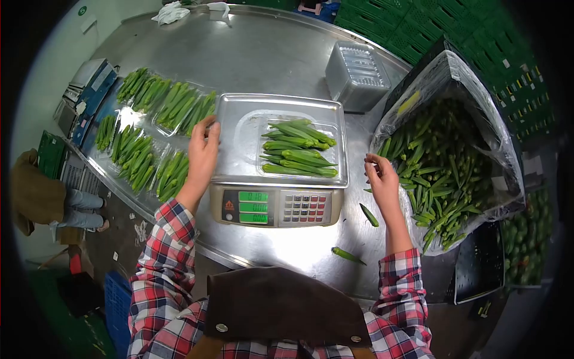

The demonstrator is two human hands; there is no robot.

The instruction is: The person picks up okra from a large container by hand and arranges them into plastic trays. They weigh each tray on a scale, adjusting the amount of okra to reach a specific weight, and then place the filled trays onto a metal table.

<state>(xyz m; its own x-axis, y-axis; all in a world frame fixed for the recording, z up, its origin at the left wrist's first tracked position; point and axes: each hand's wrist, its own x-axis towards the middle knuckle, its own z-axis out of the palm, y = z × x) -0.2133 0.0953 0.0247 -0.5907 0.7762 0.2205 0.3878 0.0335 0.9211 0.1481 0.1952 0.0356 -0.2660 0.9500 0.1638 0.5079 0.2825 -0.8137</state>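
Observation:
A clear plastic tray (261,133) with several green okra pods (299,157) in two bunches sits on the steel pan (242,164) of a digital scale (275,205). At the pan's left edge is my left hand (204,154), fingers apart and slightly bent, with nothing in it. My right hand (382,179) is between the scale and a lined box (451,75) of loose okra (439,173). Its fingers are curled in toward the thumb, and I cannot tell what they hold; a green tip shows beside it. Two single pods (369,215) lie on the table below.
Several filled okra trays (134,157) stand left of the scale on the steel table (263,42). A stack of clear empty trays (357,75) is behind the box. Green crates (412,27) line the back right. At the far left stands a person (45,191).

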